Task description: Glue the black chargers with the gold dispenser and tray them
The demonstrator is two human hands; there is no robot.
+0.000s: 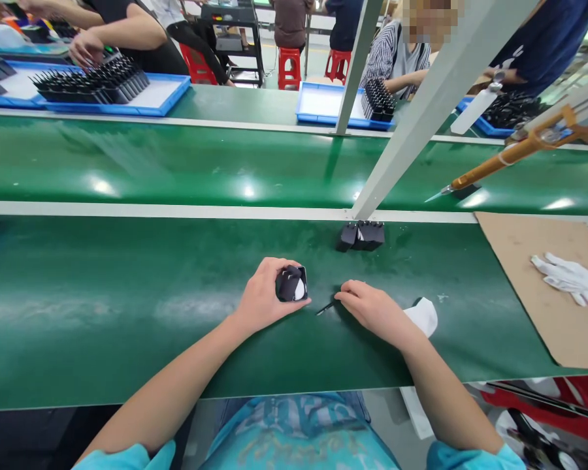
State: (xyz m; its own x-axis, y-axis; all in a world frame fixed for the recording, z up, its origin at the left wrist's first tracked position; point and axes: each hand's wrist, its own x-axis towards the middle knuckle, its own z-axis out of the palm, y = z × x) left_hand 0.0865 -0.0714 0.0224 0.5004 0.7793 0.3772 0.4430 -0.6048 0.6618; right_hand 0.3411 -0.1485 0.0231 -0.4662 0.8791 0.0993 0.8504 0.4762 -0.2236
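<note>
My left hand [267, 294] is closed around a small black square housing [289, 284], thumb below and fingers above. Its open side faces me, and a round white piece [300, 289] shows inside. To the right, my right hand [365, 305] rests low over the green bench with its fingertips pinched on a thin dark rod-like piece [325, 309], its tip pointing left toward the housing. A white piece [424, 316], perhaps cloth or paper, lies partly hidden behind my right wrist. Beyond both hands, several black housings [361, 236] stand in a cluster.
A grey-white post [396, 153] rises from the bench's back rail. An orange-handled driver [500, 160] hangs at the right. White gloves [573, 279] lie on brown cardboard [514, 261]. Across the green belt [200, 163], blue trays [169, 98] hold black parts near other people.
</note>
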